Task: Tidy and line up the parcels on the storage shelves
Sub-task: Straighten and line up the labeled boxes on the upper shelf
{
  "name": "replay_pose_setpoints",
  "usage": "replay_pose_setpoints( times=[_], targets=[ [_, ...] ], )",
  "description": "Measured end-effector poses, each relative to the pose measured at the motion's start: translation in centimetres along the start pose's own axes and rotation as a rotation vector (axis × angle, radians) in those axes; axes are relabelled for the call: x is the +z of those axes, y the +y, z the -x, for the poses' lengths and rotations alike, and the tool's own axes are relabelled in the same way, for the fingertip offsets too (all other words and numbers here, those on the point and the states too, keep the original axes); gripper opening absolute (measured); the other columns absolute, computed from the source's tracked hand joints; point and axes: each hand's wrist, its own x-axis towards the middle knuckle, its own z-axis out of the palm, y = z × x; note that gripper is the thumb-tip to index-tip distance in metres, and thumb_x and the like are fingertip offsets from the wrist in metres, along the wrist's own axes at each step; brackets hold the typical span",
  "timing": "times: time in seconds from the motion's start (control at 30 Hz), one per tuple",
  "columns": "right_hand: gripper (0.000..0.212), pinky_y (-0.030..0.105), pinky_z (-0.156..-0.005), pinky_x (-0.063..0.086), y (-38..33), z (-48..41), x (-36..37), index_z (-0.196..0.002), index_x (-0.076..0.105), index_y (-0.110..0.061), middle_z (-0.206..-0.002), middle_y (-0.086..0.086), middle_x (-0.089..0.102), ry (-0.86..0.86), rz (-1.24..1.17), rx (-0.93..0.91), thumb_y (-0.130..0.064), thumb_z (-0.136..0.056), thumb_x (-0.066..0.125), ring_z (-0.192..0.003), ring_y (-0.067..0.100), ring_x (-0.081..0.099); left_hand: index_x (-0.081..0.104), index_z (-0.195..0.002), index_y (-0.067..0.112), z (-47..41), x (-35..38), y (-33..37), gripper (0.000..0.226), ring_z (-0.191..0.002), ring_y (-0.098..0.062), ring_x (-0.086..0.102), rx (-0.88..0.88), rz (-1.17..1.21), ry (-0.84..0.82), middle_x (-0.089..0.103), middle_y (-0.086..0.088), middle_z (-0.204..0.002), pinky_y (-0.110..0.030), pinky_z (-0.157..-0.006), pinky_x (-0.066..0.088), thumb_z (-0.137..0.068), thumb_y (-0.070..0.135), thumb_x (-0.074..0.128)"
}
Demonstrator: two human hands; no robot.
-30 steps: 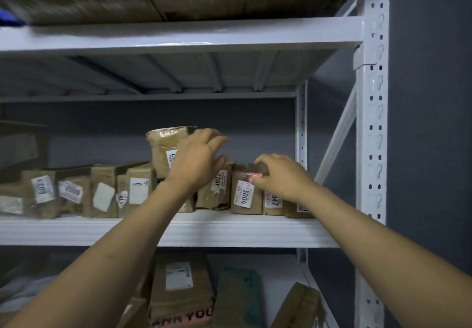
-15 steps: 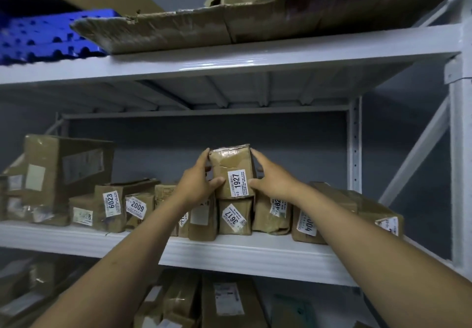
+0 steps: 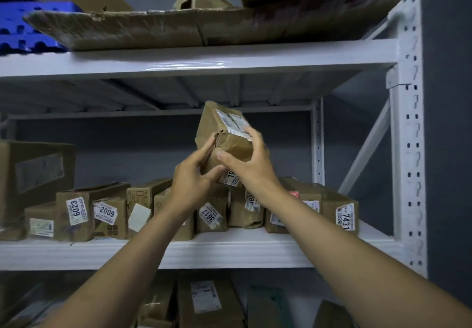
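Note:
A small brown taped parcel (image 3: pixel 221 133) with a white label is lifted and tilted above the row on the middle shelf (image 3: pixel 229 251). My left hand (image 3: pixel 194 182) grips its lower left side. My right hand (image 3: pixel 251 164) curls round its lower right side, partly covering a numbered sticker. Below stands a row of brown parcels with number stickers: 6023 (image 3: pixel 75 215), 2009 (image 3: pixel 107 216), 3617 (image 3: pixel 211 212) and, at the right end, 7431 (image 3: pixel 342 212).
A larger brown box (image 3: pixel 35 174) stands at the left of the middle shelf. Flattened cardboard (image 3: pixel 178 26) and a blue crate (image 3: pixel 28 31) lie on the shelf above. More parcels (image 3: pixel 209 302) sit on the shelf below. A white upright (image 3: pixel 408 123) bounds the right side.
Both hands have lifted the small parcel off the top of the row and tipped it back, so its numbered sticker now faces down. The view has moved closer.

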Motion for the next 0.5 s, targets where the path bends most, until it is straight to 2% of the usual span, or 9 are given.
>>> replay_pose_setpoints(
  times=[0.13, 0.27, 0.37, 0.4, 0.43, 0.5],
  targets=[
    [0.065, 0.027, -0.082, 0.042, -0.8, 1.6, -3.7, -0.125, 0.040, -0.044, -0.129, -0.001, 0.041, 0.221, 0.065, 0.008, -0.051, -0.071, 0.076, -0.111, 0.013, 0.046, 0.048, -0.138, 0.031, 0.9, 2.6, 2.6, 0.066, -0.128, 0.008, 0.042, 0.087, -0.011, -0.075, 0.048, 0.023, -0.138, -0.024, -0.109, 0.038, -0.082, 0.008, 0.072],
    [0.057, 0.018, -0.066, 0.037, -0.6, 3.4, -9.0, -0.121, 0.044, -0.041, -0.125, -0.002, 0.044, 0.373, 0.209, 0.022, -0.046, -0.074, 0.075, -0.095, 0.010, 0.046, 0.050, -0.137, 0.028, 1.8, 6.6, 5.1, 0.059, -0.130, 0.009, 0.040, 0.152, 0.004, -0.213, 0.047, 0.020, -0.140, -0.021, -0.110, 0.035, -0.084, 0.010, 0.070],
    [0.057, 0.014, -0.065, 0.036, 0.1, 4.8, -13.6, -0.121, 0.043, -0.041, -0.124, -0.002, 0.043, 0.456, 0.289, -0.019, -0.044, -0.073, 0.076, -0.096, 0.009, 0.047, 0.051, -0.138, 0.025, 2.5, 10.0, 5.7, 0.056, -0.128, 0.009, 0.038, 0.168, -0.081, -0.259, 0.045, 0.017, -0.140, -0.003, -0.102, 0.030, -0.086, 0.016, 0.070],
    [0.058, 0.012, -0.064, 0.036, 0.3, 5.2, -15.2, -0.121, 0.043, -0.041, -0.124, -0.002, 0.043, 0.469, 0.316, -0.029, -0.043, -0.074, 0.076, -0.098, 0.010, 0.048, 0.050, -0.138, 0.024, 2.6, 11.2, 5.6, 0.055, -0.128, 0.006, 0.040, 0.159, -0.117, -0.258, 0.045, 0.017, -0.139, -0.003, -0.101, 0.030, -0.086, 0.019, 0.070],
    [0.058, 0.011, -0.063, 0.036, 0.4, 5.5, -16.7, -0.122, 0.043, -0.040, -0.124, -0.002, 0.042, 0.476, 0.353, -0.030, -0.043, -0.074, 0.076, -0.099, 0.011, 0.048, 0.050, -0.138, 0.023, 2.6, 12.3, 5.3, 0.054, -0.128, 0.001, 0.042, 0.149, -0.157, -0.256, 0.046, 0.015, -0.139, -0.009, -0.103, 0.034, -0.088, 0.022, 0.069],
    [0.060, 0.015, -0.065, 0.039, 0.7, 6.0, -19.3, -0.125, 0.042, -0.040, -0.126, -0.001, 0.040, 0.487, 0.462, -0.015, -0.045, -0.075, 0.075, -0.098, 0.013, 0.048, 0.051, -0.138, 0.022, 2.4, 14.5, 4.5, 0.052, -0.131, -0.010, 0.045, 0.132, -0.257, -0.280, 0.048, 0.007, -0.143, -0.029, -0.108, 0.039, -0.089, 0.028, 0.066]
  ],
)
